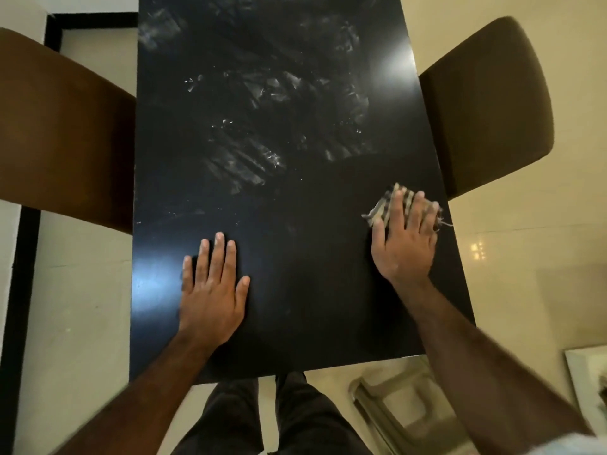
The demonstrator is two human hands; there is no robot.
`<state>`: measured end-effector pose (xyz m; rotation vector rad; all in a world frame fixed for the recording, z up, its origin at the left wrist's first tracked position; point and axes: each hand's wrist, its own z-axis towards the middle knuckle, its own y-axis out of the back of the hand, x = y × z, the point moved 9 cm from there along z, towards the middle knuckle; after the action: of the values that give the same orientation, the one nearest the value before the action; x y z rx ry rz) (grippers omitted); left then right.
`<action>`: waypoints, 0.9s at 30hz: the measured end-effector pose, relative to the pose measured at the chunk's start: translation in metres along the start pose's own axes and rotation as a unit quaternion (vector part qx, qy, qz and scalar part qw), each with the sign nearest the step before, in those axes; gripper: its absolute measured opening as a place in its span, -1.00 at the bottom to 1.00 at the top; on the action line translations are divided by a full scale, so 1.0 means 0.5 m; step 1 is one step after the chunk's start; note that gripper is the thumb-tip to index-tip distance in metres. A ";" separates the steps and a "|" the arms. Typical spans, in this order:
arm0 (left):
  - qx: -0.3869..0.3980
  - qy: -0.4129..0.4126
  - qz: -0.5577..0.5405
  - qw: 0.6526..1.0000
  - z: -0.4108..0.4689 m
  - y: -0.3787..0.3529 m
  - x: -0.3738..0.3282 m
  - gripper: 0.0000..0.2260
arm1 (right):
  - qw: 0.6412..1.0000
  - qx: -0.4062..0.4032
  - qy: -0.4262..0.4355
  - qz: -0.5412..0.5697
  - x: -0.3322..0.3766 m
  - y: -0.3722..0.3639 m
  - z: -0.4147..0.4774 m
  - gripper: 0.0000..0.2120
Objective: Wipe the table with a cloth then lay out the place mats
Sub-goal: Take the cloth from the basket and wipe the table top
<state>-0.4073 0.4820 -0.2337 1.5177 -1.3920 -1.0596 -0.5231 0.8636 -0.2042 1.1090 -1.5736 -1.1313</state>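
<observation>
A long black table (pixel 295 316) runs away from me, its middle and far part smeared with white streaks (pixel 262 139). My right hand (pixel 405 239) lies flat on a small striped cloth (pixel 386 200), pressing it onto the table near the right edge. The cloth shows beyond my fingertips and beside my thumb. My left hand (pixel 212 290) rests flat on the near left part of the tabletop, fingers spread, holding nothing. No place mats are in view.
A brown chair (pixel 62 136) stands at the table's left side and another brown chair (pixel 489 103) at its right. A pale stool or frame (pixel 404 408) sits on the tiled floor near my legs, at the lower right.
</observation>
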 end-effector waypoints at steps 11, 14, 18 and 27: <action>0.009 -0.050 -0.068 0.996 0.000 0.008 0.015 -0.34 | 0.972 0.045 0.229 0.016 0.399 -0.103 -0.224 -0.23; 0.012 -0.083 -0.059 0.995 -0.001 0.014 0.033 -0.35 | 0.968 0.094 0.234 0.003 0.325 -0.121 -0.373 -0.20; 0.005 -0.077 -0.040 0.996 -0.002 0.016 0.033 -0.35 | 0.987 0.086 0.130 -0.023 0.157 -0.107 -0.403 -0.20; -0.005 -0.058 -0.032 0.998 -0.012 0.017 0.022 -0.34 | 0.998 0.000 0.057 -0.019 0.264 -0.084 -0.218 -0.29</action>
<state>-0.4041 0.4708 -0.2246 1.5227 -1.4217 -1.2089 -0.4399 0.7085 -0.2034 1.1877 -1.4685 -1.0745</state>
